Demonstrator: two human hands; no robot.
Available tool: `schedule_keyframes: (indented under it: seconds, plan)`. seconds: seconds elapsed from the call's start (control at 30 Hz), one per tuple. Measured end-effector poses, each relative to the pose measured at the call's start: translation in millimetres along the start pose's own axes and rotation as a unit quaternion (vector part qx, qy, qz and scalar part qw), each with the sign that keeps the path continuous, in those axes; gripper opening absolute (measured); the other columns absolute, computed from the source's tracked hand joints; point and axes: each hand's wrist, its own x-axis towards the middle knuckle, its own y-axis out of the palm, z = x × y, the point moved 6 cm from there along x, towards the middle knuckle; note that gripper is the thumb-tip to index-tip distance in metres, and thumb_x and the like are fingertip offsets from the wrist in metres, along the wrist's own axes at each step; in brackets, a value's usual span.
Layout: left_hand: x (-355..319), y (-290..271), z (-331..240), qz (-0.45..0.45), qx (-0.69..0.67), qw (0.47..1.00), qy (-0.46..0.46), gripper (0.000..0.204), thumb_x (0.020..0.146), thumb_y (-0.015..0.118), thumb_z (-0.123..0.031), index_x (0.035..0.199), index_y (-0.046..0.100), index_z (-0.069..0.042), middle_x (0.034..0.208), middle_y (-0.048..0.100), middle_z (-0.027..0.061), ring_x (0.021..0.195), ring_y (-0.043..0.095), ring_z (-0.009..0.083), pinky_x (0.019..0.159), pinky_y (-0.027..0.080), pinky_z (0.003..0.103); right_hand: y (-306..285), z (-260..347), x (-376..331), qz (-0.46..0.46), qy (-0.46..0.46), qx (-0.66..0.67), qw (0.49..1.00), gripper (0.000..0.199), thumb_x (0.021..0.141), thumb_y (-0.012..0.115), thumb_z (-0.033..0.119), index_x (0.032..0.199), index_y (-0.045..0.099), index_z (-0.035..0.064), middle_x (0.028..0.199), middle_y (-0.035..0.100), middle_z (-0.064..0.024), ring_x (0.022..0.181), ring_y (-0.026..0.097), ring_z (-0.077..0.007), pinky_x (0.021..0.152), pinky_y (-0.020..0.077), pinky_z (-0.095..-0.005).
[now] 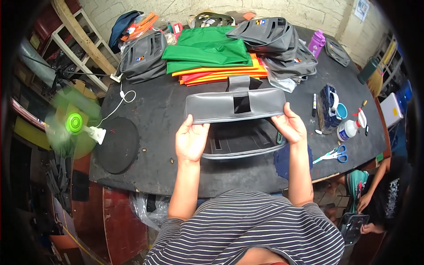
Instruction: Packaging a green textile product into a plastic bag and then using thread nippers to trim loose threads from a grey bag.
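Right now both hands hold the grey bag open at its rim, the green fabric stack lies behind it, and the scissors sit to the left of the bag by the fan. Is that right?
Not quite. The scissors lie to the right of the grey bag, near the white glue bottle, not by the fan. The head view shows it. The rest holds: left hand and right hand grip the bag's rim, with the green fabric stack behind.

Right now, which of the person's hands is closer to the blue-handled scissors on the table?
Right. The right hand grips the right end of the grey bag, with the scissors just off to its lower right. The left hand holds the bag's opposite end, farther away.
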Motion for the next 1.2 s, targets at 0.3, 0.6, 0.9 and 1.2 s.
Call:
schedule_keyframes:
  seconds: [0.3, 0.6, 0.9, 1.2]
  plan:
    - [8.2, -3.0, 49.2, -0.102, 0.109, 0.988, 0.027, 0.044, 0.086, 0.065, -0.027, 0.119, 0.052, -0.002, 0.114, 0.057, 0.0161, 0.107, 0.055, 0.0353, 0.096, 0.042, 0.053, -15.9, -36.9, 10.4, 0.015, -0.016, -0.016, 1.0, 0.032, 0.093, 0.053, 0.016, 0.121, 0.051, 0.0022, 0.126, 0.055, -0.012, 0.123, 0.046, -0.0258, 0.109, 0.0319, -0.0437]
    - [8.1, 45.9, -25.4, -0.028, 0.385, 0.902, 0.192, 0.029, 0.093, 0.053, -0.009, 0.119, 0.05, 0.002, 0.114, 0.058, 0.0142, 0.104, 0.059, 0.0265, 0.091, 0.05, 0.049, 18.3, -43.1, -47.8, 0.157, 0.158, -0.424, 0.878, 0.047, 0.097, 0.045, 0.03, 0.113, 0.055, -0.013, 0.102, 0.064, -0.027, 0.094, 0.065, -0.0361, 0.089, 0.049, -0.0433]
    - [0.0, 73.0, 18.4, 0.036, 0.505, 0.827, 0.245, 0.024, 0.092, 0.055, -0.005, 0.113, 0.055, 0.007, 0.108, 0.06, 0.0086, 0.097, 0.055, 0.0134, 0.088, 0.042, 0.028, -70.9, 103.3, -74.2, -0.221, -0.145, -0.956, 0.127, 0.035, 0.068, 0.066, 0.0, 0.101, 0.066, 0.0126, 0.122, 0.053, -0.0065, 0.124, 0.039, -0.0356, 0.099, 0.0327, -0.0546]
    - [9.2, 74.2, 55.4, 0.092, 0.631, 0.731, 0.244, 0.019, 0.094, 0.053, -0.01, 0.098, 0.059, 0.008, 0.089, 0.063, 0.0052, 0.082, 0.054, 0.0105, 0.076, 0.044, 0.026, 1.4, 29.2, -43.6, -0.113, -0.376, -0.8, 0.453, 0.03, 0.09, 0.057, 0.027, 0.105, 0.051, 0.0009, 0.093, 0.059, -0.0134, 0.09, 0.058, -0.0234, 0.081, 0.0452, -0.0335]
